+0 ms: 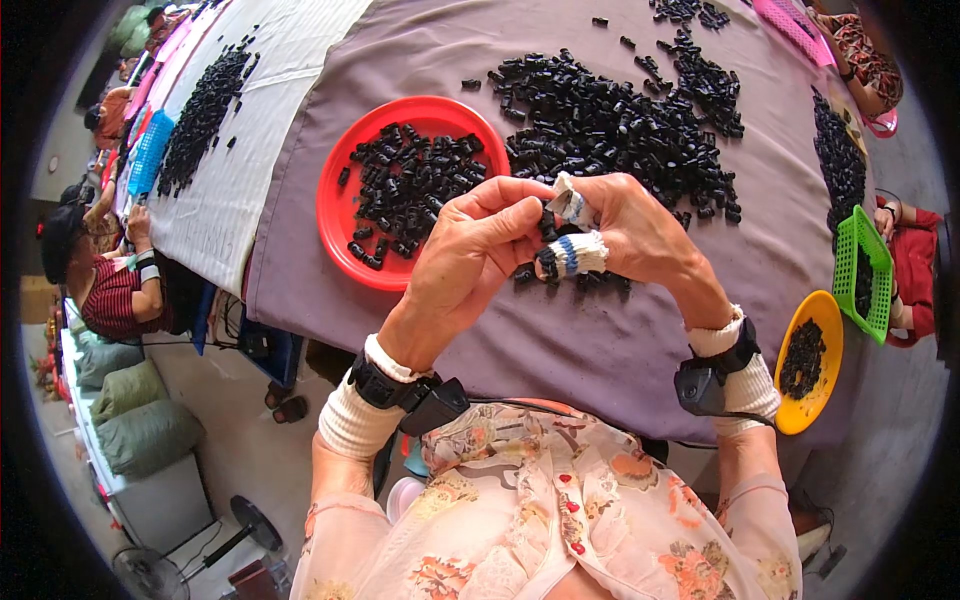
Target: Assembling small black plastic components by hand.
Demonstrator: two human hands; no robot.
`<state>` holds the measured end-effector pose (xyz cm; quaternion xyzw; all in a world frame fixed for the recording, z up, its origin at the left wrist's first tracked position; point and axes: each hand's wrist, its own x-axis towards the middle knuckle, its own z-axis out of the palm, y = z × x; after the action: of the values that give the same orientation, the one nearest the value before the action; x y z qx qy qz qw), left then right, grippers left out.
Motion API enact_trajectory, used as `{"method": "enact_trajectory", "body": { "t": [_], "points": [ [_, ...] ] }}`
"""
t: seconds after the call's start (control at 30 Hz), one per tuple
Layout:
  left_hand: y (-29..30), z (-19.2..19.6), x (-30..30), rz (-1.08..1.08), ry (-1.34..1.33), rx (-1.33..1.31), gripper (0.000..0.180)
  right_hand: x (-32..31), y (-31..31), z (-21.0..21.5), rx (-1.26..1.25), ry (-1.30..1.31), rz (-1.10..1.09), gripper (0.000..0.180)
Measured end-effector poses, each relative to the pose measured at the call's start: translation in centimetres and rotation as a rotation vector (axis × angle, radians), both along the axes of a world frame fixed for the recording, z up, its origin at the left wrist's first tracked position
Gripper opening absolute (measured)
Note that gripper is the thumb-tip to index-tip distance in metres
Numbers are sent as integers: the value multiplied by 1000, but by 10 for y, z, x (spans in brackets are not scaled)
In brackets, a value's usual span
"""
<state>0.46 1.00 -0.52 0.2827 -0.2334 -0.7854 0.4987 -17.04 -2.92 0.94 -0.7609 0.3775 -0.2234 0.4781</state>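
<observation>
Both hands meet in front of me over the near edge of a big heap of small black plastic cylinders (610,125). My left hand (460,250) is closed, its thumb and fingertips pinching a small black plastic piece (547,226). From the other side my right hand (640,235) closes on the same piece, with knitted white-and-blue covers (582,253) on its thumb and a finger. The fingers hide most of the piece. Just left of the hands, a red round tray (333,215) holds many similar black pieces; my left hand overlaps its right rim.
A mauve cloth (300,190) covers the table. To the right lie a yellow plate (833,345) with small dark bits and a green basket (848,240). Other people sit along both sides, one in a striped shirt (115,300). A fan (255,522) stands at lower left.
</observation>
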Motion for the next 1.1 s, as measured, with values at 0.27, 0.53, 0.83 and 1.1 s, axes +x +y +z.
{"method": "enact_trajectory", "body": {
  "t": [0.27, 0.53, 0.83, 1.1],
  "points": [
    [-1, -2, -1, -4, -5, -6, 14, 0, 1, 1, 11, -9, 1, 36],
    [2, 2, -3, -5, -8, 11, 18, 0, 1, -1, 7, -30, 17, 44],
    [3, -4, -5, 6, 16, -6, 18, -2, 3, -3, -54, -7, 46, 37],
    [2, -6, -6, 12, 26, -15, 18, -1, 3, -2, -80, -7, 53, 37]
  ]
}}
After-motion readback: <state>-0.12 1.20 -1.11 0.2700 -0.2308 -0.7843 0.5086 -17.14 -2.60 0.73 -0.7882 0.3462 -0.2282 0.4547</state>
